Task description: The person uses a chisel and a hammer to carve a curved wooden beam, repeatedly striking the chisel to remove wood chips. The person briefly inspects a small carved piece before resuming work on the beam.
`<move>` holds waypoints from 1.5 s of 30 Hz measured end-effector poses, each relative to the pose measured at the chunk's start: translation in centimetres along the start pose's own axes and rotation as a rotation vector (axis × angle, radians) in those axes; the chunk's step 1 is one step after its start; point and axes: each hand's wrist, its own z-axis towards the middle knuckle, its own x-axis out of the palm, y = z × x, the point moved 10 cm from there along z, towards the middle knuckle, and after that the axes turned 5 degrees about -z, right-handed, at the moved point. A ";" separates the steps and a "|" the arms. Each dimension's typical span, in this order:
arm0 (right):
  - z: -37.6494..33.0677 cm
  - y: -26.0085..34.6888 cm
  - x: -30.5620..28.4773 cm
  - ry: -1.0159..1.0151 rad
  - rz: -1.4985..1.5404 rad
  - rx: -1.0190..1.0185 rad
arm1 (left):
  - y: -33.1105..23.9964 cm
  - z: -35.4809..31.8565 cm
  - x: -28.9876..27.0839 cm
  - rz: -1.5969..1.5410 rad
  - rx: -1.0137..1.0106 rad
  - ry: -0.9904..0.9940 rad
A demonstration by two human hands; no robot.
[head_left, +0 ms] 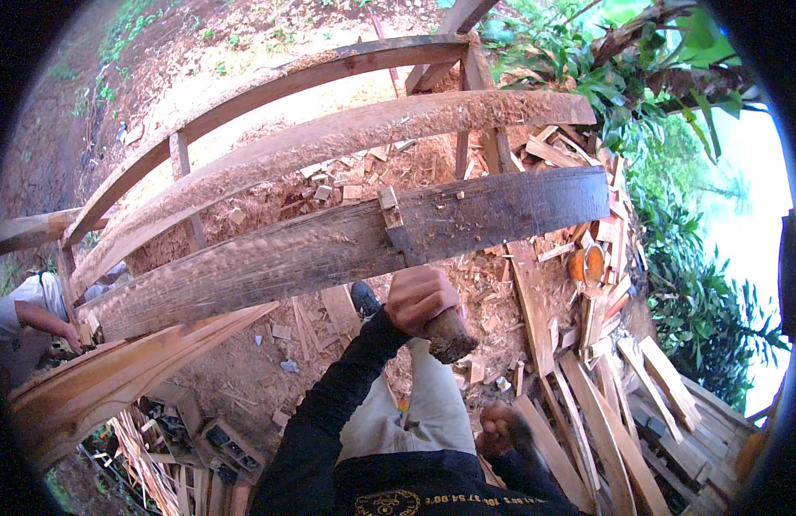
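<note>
My left hand [422, 299] is wrapped round the thick, rough wooden handle [452, 335] of a hand tool. A dark flat part [404, 243] of the tool reaches past my fist over a long weathered plank [320, 236]. At its far end is a small pale wooden block [387, 203]; whether it is joined to the tool I cannot tell. Beside my thigh, low on the right, my right hand [498, 427] is curled closed, and anything inside it is hidden.
Beyond the plank runs another long board [346, 129] covered in sawdust, then a wooden rail [269, 82] on posts. At the left edge a co-worker's hand [71, 335] is near the plank's end. Offcuts, an orange round container [585, 264] and stacked planks [617, 430] lie right.
</note>
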 end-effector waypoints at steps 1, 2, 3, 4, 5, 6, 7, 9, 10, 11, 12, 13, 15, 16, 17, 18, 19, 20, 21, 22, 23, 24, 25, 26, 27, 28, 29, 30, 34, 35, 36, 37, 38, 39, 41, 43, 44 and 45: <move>-0.5 -0.6 -0.2 -0.019 0.047 -0.011 | -0.2 0.2 0.0 -0.012 0.025 -0.024; -0.4 -0.6 -0.1 -0.034 0.101 -0.022 | -0.2 0.1 0.0 0.006 0.025 -0.025; -0.3 -0.4 0.0 -0.046 0.155 -0.028 | -0.2 -0.2 0.1 0.025 0.026 -0.025; 0.1 -0.9 0.7 0.072 -0.092 0.030 | -0.2 -0.4 0.1 0.044 0.026 -0.026; 0.4 -1.2 1.3 0.192 -0.340 0.087 | -0.3 -0.4 0.1 0.039 0.030 -0.031; 0.6 -0.6 1.0 0.206 -0.322 0.067 | -0.4 -0.4 0.2 0.034 0.035 -0.036; 0.8 0.1 0.7 0.222 -0.303 0.046 | -0.4 -0.4 0.2 0.029 0.038 -0.040; 1.2 1.6 0.0 0.153 0.002 -0.080 | -0.2 -0.5 0.1 0.026 0.034 -0.038; 1.5 2.5 -0.5 0.107 0.278 -0.212 | -0.2 -0.6 0.1 0.025 0.031 -0.037; 0.6 1.6 -0.4 0.063 0.230 -0.169 | -0.2 -0.6 -0.1 0.022 0.031 -0.053; -0.2 0.8 -0.3 0.021 0.186 -0.124 | -0.2 -0.4 -0.3 0.022 0.034 -0.067; -0.9 -0.5 -0.3 0.024 -0.046 -0.007 | -0.2 -0.3 -0.5 0.021 0.038 -0.081; 0.4 -0.6 0.6 0.132 -0.264 0.078 | -0.1 -0.4 -0.8 0.038 0.025 -0.081; 0.8 -0.7 0.9 0.185 -0.373 0.121 | -0.1 -0.5 -0.9 0.046 0.019 -0.081; 1.0 0.4 0.5 0.159 -0.101 0.044 | 0.0 -0.4 -1.1 0.033 0.012 -0.085; 1.2 1.4 -0.3 0.131 0.170 -0.033 | 0.0 -0.2 -1.2 0.021 0.004 -0.089; 1.4 1.8 -0.2 0.125 0.146 -0.055 | 0.1 -0.1 -1.3 0.009 -0.004 -0.093; 1.5 2.4 -0.1 0.118 0.122 -0.073 | 0.1 0.0 -1.4 0.001 0.003 -0.094; 1.6 3.0 0.0 0.112 0.098 -0.090 | 0.2 -0.1 -1.4 -0.007 0.011 -0.096; 1.7 1.7 1.1 0.174 -0.188 0.028 | 0.2 -0.2 -1.4 -0.015 0.019 -0.098; 1.9 0.3 1.6 0.233 -0.474 0.146 | 0.2 0.0 -1.4 -0.005 0.007 -0.094; 2.3 0.2 1.9 0.255 -0.436 0.173 | 0.1 0.1 -1.3 0.004 -0.004 -0.091; 1.9 1.1 0.9 0.174 -0.393 0.113 | 0.1 0.3 -1.3 0.014 -0.016 -0.087; 0.9 2.4 -0.5 0.097 -0.349 0.054 | -0.1 0.3 -1.4 0.015 -0.008 -0.082; 0.5 3.0 -1.1 0.026 -0.218 0.018 | 0.0 0.4 -1.6 0.015 0.000 -0.076; 0.6 3.4 -1.6 -0.033 -0.083 -0.034 | -0.1 0.3 -1.7 0.015 0.008 -0.070; 0.5 4.3 -2.3 -0.090 0.038 -0.090 | 0.2 0.4 -1.5 -0.007 0.005 -0.076; -1.2 1.9 -1.9 -0.091 -0.100 -0.044 | 0.4 0.2 -1.2 -0.029 0.003 -0.081; 2.6 2.7 1.5 0.123 -0.479 0.134 | 0.1 -0.7 -1.7 -0.039 -0.038 -0.066; 1.9 3.4 -0.1 0.038 -0.400 0.038 | 0.4 -0.6 -1.7 -0.046 -0.034 -0.063; 0.6 5.0 -1.8 -0.038 -0.318 -0.037 | 0.2 -0.7 -1.7 -0.035 -0.036 -0.085; 0.8 5.0 -1.9 -0.069 -0.123 -0.078 | 0.1 -0.8 -1.9 -0.021 -0.028 -0.106; 1.9 6.0 -1.9 -0.098 0.078 -0.129 | 0.4 -0.1 -2.0 -0.011 -0.011 -0.124; 2.1 7.2 -1.9 -0.120 0.266 -0.164 | 0.4 0.4 -2.1 -0.001 0.007 -0.143; -0.6 1.8 0.3 -0.004 -0.241 0.020 | 0.6 -0.1 -2.1 -0.026 -0.029 -0.145; 2.8 1.7 2.0 0.129 -0.411 0.263 | 0.6 0.2 -2.4 -0.011 -0.025 -0.143; 2.6 3.1 1.2 0.090 -0.481 0.208 | 0.4 -0.1 -2.4 -0.018 -0.033 -0.137; 3.4 4.6 0.4 0.054 -0.544 0.134 | 0.6 0.0 -2.5 -0.008 -0.031 -0.133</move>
